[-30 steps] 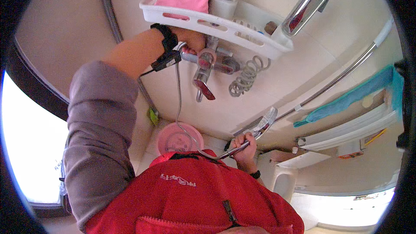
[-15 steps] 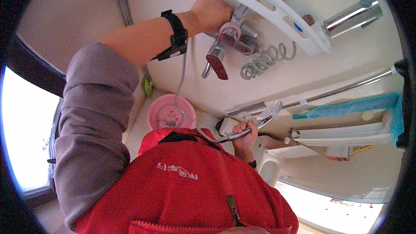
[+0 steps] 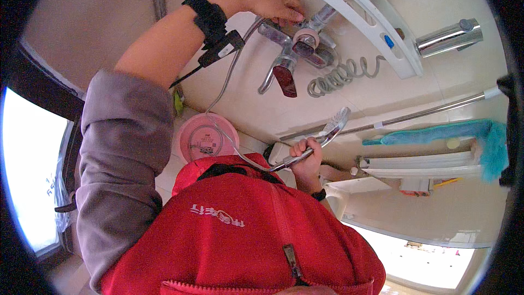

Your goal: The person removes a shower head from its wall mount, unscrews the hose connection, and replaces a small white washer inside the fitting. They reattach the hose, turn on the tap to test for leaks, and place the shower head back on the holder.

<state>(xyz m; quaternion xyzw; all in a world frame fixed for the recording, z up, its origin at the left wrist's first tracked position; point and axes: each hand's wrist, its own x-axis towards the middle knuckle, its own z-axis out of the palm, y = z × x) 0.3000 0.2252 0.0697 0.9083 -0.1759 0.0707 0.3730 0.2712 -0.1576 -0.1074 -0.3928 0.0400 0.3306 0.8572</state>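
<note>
Nearest, the shower head point(image 3: 335, 126), in the right hand point(image 3: 309, 164) with fingers clenched round its handle point(image 3: 292, 161), could drop should that grip slacken. Beyond, the slack hose point(image 3: 232, 66) could snag if tugged. Farthest, the left hand point(image 3: 273, 4), fingers curled beside the tap point(image 3: 289, 57), could jog the fitting; whether it grasps the hose cannot be told. Condition: shower head shiny chrome, head end uppermost; hose grey, loosely bent.
</note>
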